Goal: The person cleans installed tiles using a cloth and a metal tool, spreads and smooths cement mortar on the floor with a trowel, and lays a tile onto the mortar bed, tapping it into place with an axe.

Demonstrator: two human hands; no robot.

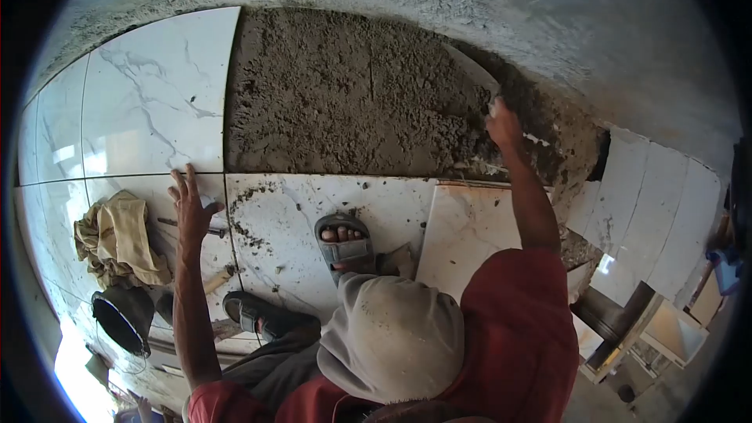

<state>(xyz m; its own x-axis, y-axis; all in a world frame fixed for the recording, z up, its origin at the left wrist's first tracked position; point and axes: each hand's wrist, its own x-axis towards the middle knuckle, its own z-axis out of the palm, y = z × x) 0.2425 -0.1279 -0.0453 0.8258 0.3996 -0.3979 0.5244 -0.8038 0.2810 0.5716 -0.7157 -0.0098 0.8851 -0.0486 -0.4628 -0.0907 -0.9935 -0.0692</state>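
My right hand [503, 124] grips a trowel [472, 70] at the right end of a bed of grey-brown mortar [337, 94]. The trowel's blade lies against the mortar near the wall, and its handle is mostly hidden in my fingers. My left hand [192, 207] rests with spread fingers on the white marbled tiles, by the joint below a large laid tile [157, 94]. Just beside that hand lies a hammer-like tool [215, 231], partly covered by my wrist.
A crumpled beige cloth [121, 239] and a black bucket [125, 319] stand at the left. Mortar crumbs dot the tile [313, 196] by my sandalled foot [345, 243]. A rough plastered wall [501, 0] borders the mortar. Stacked tiles or boards [650, 211] are at the right.
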